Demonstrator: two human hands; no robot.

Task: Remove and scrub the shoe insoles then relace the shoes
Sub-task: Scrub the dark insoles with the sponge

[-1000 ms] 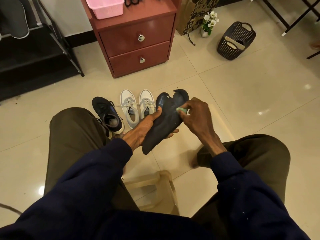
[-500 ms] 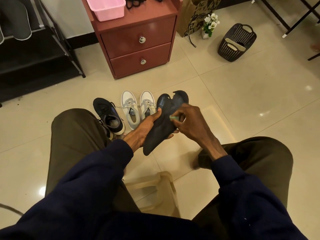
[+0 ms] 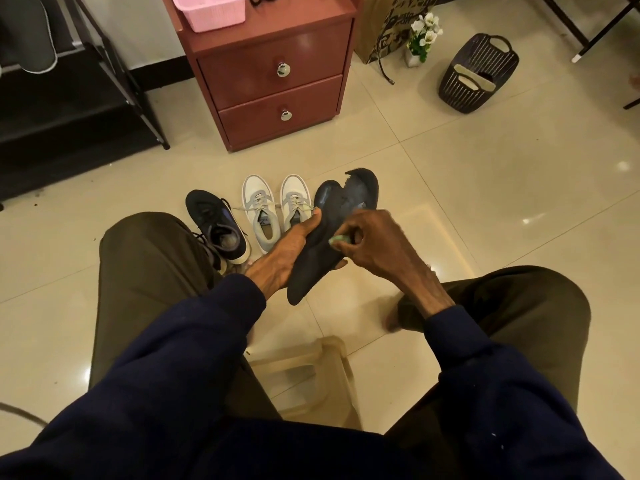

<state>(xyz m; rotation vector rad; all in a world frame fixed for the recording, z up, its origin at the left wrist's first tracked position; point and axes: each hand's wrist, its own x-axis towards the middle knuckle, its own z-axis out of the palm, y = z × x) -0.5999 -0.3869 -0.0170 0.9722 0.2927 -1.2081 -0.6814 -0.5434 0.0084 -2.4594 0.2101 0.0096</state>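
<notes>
Two white shoes (image 3: 258, 209) beside dark insoles (image 3: 332, 216)

Both forearms, in dark blue sleeves (image 3: 194, 341), reach forward and meet in the middle. The left hand (image 3: 285, 252) holds the insole (image 3: 343, 206) from beneath, thumb laid along its near edge and fingertips showing past the far side. The right hand (image 3: 375, 244) is curled, knuckles up, pinching a green pad (image 3: 337, 240) against the insole's face.
</notes>
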